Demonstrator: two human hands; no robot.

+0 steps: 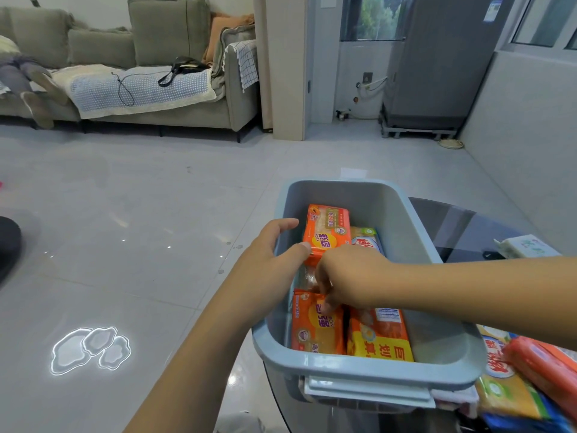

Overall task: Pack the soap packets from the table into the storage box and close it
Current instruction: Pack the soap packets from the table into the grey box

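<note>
A blue-grey storage box (368,371) stands open on the dark glass table, with no lid on it. Inside lie several soap packets: an orange one at the back (326,231), another orange one at the front left (317,325) and a yellow-orange one at the front right (379,337). My left hand (271,265) grips the box's left rim, thumb inside by the back orange packet. My right hand (345,278) reaches down into the box, its curled fingers pinching the top edge of the front left orange packet. More soap packets (524,379) are piled on the table right of the box.
A white tissue pack (527,245) lies on the glass table (462,232) behind my right forearm. The table edge runs under the box's left side; tiled floor lies to the left. A sofa with a resting person stands far back.
</note>
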